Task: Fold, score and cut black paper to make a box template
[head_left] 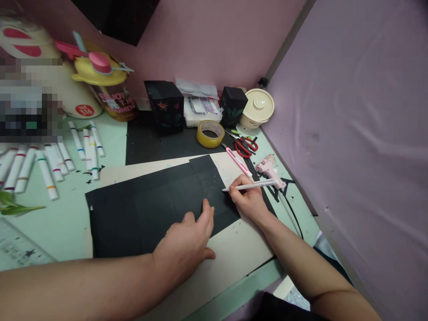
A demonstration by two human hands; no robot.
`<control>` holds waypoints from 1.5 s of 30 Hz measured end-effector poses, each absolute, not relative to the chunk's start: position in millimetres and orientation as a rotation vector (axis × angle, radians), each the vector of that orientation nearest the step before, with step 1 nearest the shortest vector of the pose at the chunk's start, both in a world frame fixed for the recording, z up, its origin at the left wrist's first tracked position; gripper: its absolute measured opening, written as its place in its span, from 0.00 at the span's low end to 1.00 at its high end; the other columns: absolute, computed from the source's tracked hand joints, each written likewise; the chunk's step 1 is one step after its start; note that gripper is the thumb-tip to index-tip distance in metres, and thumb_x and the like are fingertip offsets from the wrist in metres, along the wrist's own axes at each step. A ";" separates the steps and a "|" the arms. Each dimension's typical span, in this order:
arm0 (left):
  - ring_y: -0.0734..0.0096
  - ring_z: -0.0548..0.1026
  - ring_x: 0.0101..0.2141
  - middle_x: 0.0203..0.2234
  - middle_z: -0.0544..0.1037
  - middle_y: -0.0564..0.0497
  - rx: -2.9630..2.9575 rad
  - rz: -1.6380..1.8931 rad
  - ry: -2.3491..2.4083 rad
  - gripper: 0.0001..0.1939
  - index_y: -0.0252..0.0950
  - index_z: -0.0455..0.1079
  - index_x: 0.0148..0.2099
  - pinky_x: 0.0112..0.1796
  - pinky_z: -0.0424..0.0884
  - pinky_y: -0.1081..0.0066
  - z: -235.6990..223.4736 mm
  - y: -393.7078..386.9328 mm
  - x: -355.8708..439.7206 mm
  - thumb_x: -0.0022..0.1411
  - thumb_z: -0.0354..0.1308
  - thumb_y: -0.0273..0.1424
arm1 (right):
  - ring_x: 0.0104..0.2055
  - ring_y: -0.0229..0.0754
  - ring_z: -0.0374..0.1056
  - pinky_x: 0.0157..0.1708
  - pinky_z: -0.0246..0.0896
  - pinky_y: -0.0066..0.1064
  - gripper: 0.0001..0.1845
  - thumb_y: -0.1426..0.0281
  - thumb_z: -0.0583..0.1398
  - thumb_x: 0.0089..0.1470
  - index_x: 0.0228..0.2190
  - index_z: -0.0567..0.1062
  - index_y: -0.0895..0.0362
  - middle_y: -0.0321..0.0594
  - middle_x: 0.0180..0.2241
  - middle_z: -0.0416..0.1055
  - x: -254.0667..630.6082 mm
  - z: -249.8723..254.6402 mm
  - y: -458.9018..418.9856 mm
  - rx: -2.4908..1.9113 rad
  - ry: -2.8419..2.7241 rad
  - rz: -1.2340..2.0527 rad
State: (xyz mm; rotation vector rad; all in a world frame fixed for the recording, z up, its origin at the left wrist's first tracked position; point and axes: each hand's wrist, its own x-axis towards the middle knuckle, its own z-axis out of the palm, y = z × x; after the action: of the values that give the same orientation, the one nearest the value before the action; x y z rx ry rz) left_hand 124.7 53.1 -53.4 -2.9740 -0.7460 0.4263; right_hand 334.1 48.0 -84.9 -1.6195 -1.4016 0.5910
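Note:
A long sheet of black paper (147, 200) lies over a pale board (230, 258), with faint light marks near its right end. Pressing on the paper's lower right part is my left hand (190, 232), fingers spread and holding nothing. My right hand (247, 198) pinches a white pen (264, 183), its tip pointing left at the paper's right edge. Just beyond that hand lie a pink craft knife (238, 161) and a pink glue gun (272, 173) with a black cord.
Red-handled scissors (245, 147) and a roll of yellow tape (210, 134) sit behind. Two black boxes with painted leaves, the left one (165, 107) larger, stand by the wall near a cream lidded bowl (257, 108). Several white markers (47, 174), a clear ruler (23, 245) and a yellow-lidded jar (113, 96) are left.

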 end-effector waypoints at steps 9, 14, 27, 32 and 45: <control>0.60 0.76 0.34 0.64 0.61 0.38 -2.976 0.419 -0.764 0.44 0.34 0.60 0.67 0.20 0.73 0.70 -52.4 53.4 124.0 0.57 0.61 0.54 | 0.26 0.37 0.63 0.28 0.58 0.30 0.08 0.73 0.58 0.53 0.23 0.69 0.54 0.32 0.22 0.66 337.4 -85.8 47.2 -1.552 -1.221 0.554; 0.60 0.76 0.33 0.64 0.62 0.36 -2.989 0.402 -0.771 0.43 0.35 0.61 0.67 0.20 0.73 0.70 -52.7 53.0 123.6 0.56 0.61 0.53 | 0.25 0.38 0.64 0.28 0.59 0.31 0.06 0.71 0.60 0.54 0.25 0.70 0.54 0.32 0.22 0.68 335.4 -86.3 47.2 -1.535 -1.227 0.651; 0.60 0.75 0.32 0.64 0.63 0.38 -3.014 0.396 -0.804 0.44 0.34 0.61 0.66 0.20 0.74 0.69 -53.4 52.4 124.4 0.54 0.64 0.52 | 0.27 0.38 0.65 0.28 0.59 0.30 0.06 0.70 0.60 0.56 0.26 0.72 0.54 0.34 0.24 0.71 331.2 -81.4 46.1 -1.592 -1.413 0.725; 0.60 0.76 0.32 0.64 0.62 0.36 -3.024 0.384 -0.808 0.43 0.35 0.64 0.65 0.20 0.73 0.69 -54.2 53.0 124.7 0.53 0.65 0.52 | 0.27 0.38 0.65 0.28 0.60 0.30 0.07 0.69 0.60 0.56 0.26 0.72 0.53 0.34 0.24 0.71 330.4 -81.5 45.8 -1.611 -1.429 0.715; 0.61 0.75 0.32 0.64 0.63 0.39 -2.996 0.410 -0.775 0.44 0.29 0.60 0.66 0.21 0.76 0.68 -49.1 52.1 127.1 0.55 0.65 0.49 | 0.27 0.39 0.64 0.28 0.58 0.32 0.08 0.73 0.59 0.55 0.25 0.70 0.54 0.35 0.24 0.69 331.1 -83.2 46.5 -1.544 -1.450 0.750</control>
State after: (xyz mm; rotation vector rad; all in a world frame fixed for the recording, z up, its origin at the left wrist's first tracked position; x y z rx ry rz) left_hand 127.1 52.1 -49.1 -2.9955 -0.7753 0.4096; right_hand 331.1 46.5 -83.2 -1.5442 -1.4504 0.7501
